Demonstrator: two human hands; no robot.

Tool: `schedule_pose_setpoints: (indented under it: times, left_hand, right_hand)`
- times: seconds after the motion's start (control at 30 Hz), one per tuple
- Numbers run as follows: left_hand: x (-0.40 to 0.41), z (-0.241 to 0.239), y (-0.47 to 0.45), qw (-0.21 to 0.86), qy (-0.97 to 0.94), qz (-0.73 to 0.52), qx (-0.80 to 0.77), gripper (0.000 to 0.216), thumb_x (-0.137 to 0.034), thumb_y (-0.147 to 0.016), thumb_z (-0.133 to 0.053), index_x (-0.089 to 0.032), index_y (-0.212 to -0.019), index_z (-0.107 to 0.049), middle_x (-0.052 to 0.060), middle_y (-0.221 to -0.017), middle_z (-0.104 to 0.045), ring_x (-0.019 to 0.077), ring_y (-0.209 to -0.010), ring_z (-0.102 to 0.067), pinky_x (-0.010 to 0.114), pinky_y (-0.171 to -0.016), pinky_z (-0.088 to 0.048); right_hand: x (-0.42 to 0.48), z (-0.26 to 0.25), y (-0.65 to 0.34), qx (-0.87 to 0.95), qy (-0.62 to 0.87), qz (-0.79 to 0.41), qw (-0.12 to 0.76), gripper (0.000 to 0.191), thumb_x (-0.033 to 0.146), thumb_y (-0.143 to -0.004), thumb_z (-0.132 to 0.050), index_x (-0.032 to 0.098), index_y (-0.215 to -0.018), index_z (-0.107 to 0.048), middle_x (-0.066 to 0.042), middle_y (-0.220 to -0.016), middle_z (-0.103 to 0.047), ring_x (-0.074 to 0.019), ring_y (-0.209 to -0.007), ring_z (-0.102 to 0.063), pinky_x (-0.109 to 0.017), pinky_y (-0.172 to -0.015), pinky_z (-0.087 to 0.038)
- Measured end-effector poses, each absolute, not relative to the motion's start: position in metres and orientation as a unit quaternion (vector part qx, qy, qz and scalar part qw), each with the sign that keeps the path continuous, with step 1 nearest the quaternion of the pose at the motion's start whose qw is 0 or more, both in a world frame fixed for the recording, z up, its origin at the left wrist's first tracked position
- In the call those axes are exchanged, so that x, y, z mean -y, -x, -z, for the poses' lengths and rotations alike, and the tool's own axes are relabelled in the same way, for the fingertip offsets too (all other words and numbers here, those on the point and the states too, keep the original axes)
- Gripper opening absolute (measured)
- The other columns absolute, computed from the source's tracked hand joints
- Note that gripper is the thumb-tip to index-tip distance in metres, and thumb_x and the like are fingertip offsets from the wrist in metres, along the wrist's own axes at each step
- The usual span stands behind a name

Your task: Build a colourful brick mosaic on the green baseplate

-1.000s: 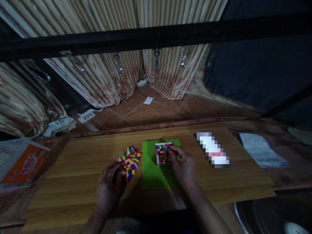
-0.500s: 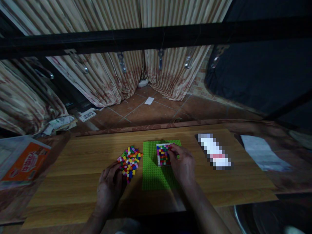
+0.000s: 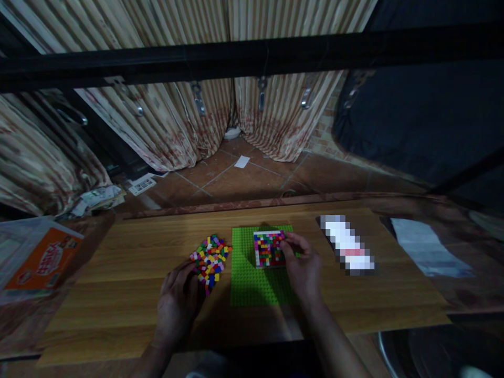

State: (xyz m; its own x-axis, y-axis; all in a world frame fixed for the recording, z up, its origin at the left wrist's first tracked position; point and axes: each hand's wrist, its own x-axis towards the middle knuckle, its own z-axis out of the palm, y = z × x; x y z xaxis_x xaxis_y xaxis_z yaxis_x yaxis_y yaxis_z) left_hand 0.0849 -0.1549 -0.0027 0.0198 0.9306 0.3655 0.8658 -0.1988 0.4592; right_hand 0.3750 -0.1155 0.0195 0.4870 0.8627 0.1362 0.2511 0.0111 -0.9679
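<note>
A green studded baseplate [image 3: 246, 289] lies on the wooden table, bearing a square of small multicoloured toy bricks [image 3: 270, 249] with white bricks along its far and left edges. At the square's right edge is my right hand [image 3: 305, 265], thumb and index finger drawn together; whatever may be between the fingertips is too small to make out. Left of the baseplate lies a loose heap of small coloured bricks [image 3: 212, 260]. My left hand [image 3: 179, 294] rests at the heap's near left side with curled fingers, touching its edge. Its fingertips are partly hidden.
On the right of the wooden table [image 3: 118, 294] lies a phone-like slab [image 3: 346, 244], its face blurred out. Beyond it is a clear plastic sheet or bag [image 3: 429, 247]. An orange-labelled package [image 3: 43, 257] sits at the left. Striped curtains [image 3: 169, 121] hang behind.
My right hand has shifted a little to the right, off the brick square's middle to its right edge, showing more of its coloured bricks. My left hand has hardly moved.
</note>
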Motion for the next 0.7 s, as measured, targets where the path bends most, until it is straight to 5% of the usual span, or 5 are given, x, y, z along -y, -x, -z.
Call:
schedule_pose_setpoints:
  times: [0.7]
  left_hand:
    - [0.155,0.005,-0.083,0.047,-0.719,-0.297,-0.627,0.028,-0.033,-0.089,-0.047,-0.019,-0.11,-0.059,0.009,-0.117,-0.062,0.0233,-0.108,-0.058,0.041,-0.096,-0.047]
  right_hand:
    - [0.101,-0.018,-0.367,0.328,0.608,-0.398,0.604,0.041,0.037,-0.066,-0.071,0.019,-0.103,-0.067,-0.006,-0.095,-0.072,-0.0237,-0.087,-0.066,-0.041,-0.084,-0.051]
